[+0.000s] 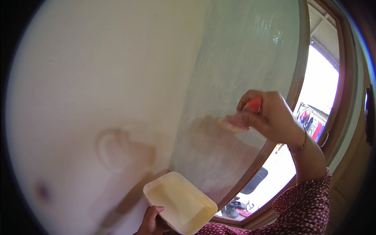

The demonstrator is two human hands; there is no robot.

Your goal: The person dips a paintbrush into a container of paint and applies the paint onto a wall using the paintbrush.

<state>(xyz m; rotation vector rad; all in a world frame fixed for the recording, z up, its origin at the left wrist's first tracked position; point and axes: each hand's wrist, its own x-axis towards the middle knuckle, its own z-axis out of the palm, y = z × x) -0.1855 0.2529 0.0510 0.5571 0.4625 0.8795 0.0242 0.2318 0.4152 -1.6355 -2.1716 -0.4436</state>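
Observation:
My right hand (pixel 272 115) grips a paintbrush with a red handle (pixel 254 104), its pale bristles (pixel 233 123) close to a greyish-green wall strip (pixel 231 58) with streaky coating; whether they touch it is unclear. Below, my left hand (pixel 152 221) holds a white rectangular plastic tub (pixel 180 201) with pale cream liquid inside, thumb over its rim. Shadows of hand and brush fall on the wall beside the brush.
A cream wall (pixel 98 70) fills the left. On the right, a brown wooden door frame (pixel 333 129) borders a bright opening onto hanging laundry (pixel 311 123), footwear (pixel 235 207) on the ground and a dark grey object (pixel 254 180).

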